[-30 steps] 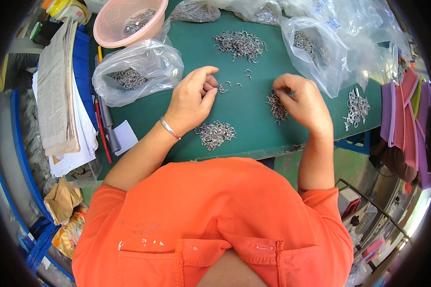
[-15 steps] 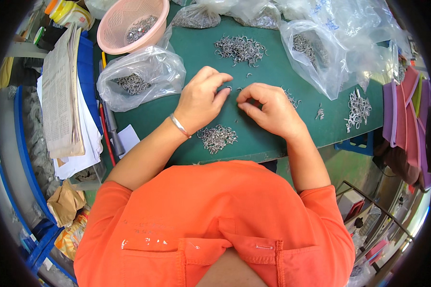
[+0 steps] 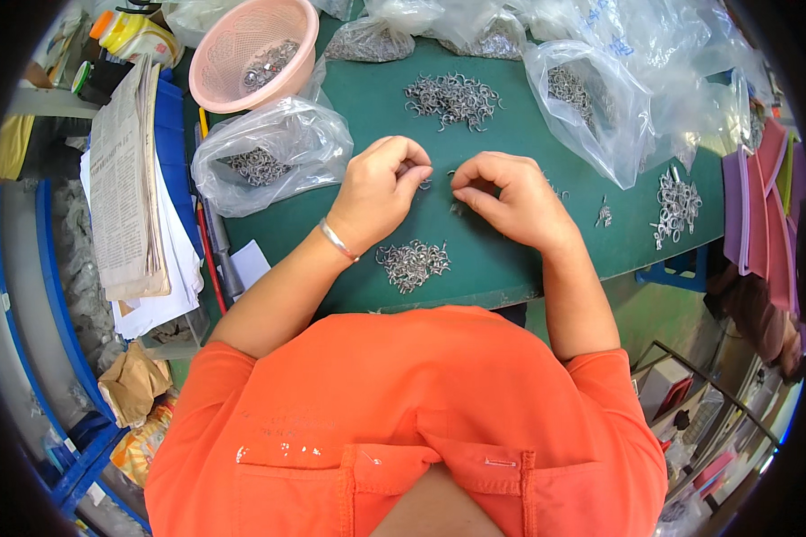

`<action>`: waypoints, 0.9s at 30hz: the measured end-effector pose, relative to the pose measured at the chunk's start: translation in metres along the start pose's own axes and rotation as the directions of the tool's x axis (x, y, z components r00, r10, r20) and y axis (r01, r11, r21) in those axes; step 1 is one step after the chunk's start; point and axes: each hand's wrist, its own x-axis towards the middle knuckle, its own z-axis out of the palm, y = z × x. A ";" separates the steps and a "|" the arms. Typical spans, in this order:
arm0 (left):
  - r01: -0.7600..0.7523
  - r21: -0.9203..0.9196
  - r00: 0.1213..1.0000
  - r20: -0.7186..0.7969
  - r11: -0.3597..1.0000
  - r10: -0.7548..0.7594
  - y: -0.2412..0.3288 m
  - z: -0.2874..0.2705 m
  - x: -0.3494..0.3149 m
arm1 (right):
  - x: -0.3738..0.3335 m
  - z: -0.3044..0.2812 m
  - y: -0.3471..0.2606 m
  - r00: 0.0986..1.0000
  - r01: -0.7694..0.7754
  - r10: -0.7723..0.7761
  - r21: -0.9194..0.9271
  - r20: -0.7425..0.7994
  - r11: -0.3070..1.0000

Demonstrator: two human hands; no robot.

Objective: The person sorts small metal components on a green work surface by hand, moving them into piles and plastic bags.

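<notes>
1 curved metal piece (image 3: 424, 185) shows at the left hand (image 3: 376, 184), thumb and forefinger nearly meeting; the right hand (image 3: 515, 202) curls likewise, both holds unclear. A weak pinch could drop it into the pile (image 3: 413, 266) below them.

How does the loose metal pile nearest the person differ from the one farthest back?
The near pile lies close to the front edge of the green table; the far pile sits further back.
The near pile looks brighter silver, the far pile darker grey.
The far pile spreads wider than the near pile.
Both are loose heaps of small metal pieces.
</notes>
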 end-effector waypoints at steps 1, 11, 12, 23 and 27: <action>0.039 -0.026 0.999 0.037 0.999 -0.038 0.004 -0.003 -0.005 | 0.000 0.004 0.003 0.993 0.109 -0.111 -0.050 -0.039 0.993; -0.065 0.135 0.992 0.112 0.989 0.050 0.009 -0.023 -0.022 | 0.002 0.020 0.006 0.975 0.223 -0.221 -0.088 0.035 0.971; -0.085 0.170 0.993 0.091 0.982 0.071 0.008 -0.018 -0.020 | 0.003 0.024 0.007 0.958 0.285 -0.285 -0.101 0.018 0.953; -0.214 0.296 0.977 0.049 0.931 0.209 -0.005 -0.009 -0.011 | 0.006 0.034 0.011 0.968 0.184 -0.209 -0.175 -0.138 0.967; -0.203 0.290 0.978 0.020 0.935 0.206 -0.004 -0.008 -0.013 | 0.008 0.041 0.015 0.930 0.335 -0.358 -0.204 -0.086 0.920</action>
